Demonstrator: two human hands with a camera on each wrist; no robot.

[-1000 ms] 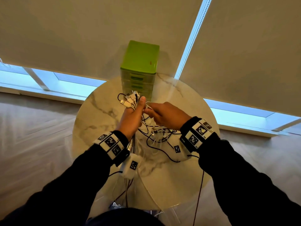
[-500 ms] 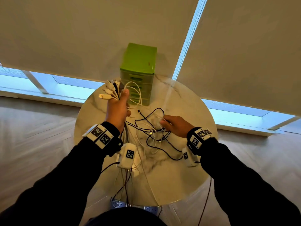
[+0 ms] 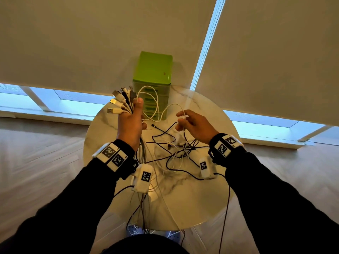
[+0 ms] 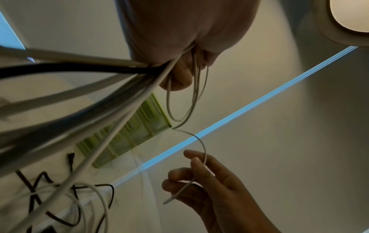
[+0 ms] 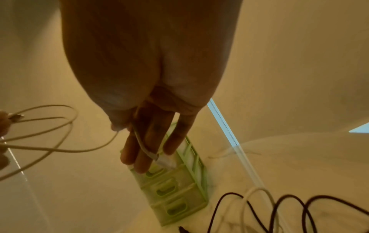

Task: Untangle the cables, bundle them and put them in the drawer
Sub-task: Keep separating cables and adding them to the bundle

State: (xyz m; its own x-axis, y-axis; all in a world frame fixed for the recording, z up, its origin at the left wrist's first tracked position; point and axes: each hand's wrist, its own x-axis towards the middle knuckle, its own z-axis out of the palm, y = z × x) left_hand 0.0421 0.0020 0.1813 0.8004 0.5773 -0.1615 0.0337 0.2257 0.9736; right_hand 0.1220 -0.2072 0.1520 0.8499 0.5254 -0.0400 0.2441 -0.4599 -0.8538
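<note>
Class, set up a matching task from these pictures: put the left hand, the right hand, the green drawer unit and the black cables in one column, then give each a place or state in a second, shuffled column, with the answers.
Column one
1. left hand
2. right hand
3. green drawer unit
4. black cables

Column two
A. stands at the far edge of the table, drawers closed
B. grips a bunch of plug ends, raised
C. lie tangled on the marble top
D. holds the end of a white cable

Pairs: 1-B, 2-D, 3-A, 4-C
</note>
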